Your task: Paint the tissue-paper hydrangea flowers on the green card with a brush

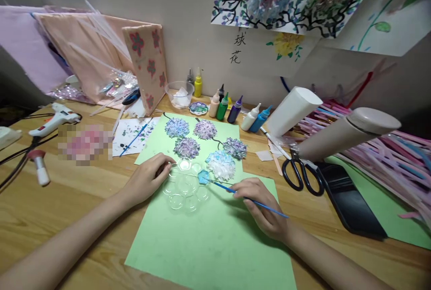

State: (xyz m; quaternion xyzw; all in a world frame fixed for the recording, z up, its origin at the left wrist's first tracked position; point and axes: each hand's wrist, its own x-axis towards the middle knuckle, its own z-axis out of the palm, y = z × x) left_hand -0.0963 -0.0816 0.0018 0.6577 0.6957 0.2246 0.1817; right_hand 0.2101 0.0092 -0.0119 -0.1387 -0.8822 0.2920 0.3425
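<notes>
My left hand [145,181] pinches the left rim of a clear plastic paint palette [184,186] with round wells. Light blue paint [203,176] fills one well on its right side. Between the fingers of my right hand [261,207] is a slim blue paintbrush [266,207], its tip at the blue paint. Under the palette lies light green paper [208,245]. Just beyond it, a fluffy paper flower [220,165] is blue at the top left and white elsewhere. Several purple and blue flowers, one a lilac flower [204,129], sit behind it on the green paper.
Paint bottles, including a green bottle [222,107], line the wall by a clear bowl [180,96]. To the right are scissors [301,175], a black phone-like object [350,200] and a tumbler [350,130]. A glue gun [55,119] and a paint-spotted sheet [131,135] lie left.
</notes>
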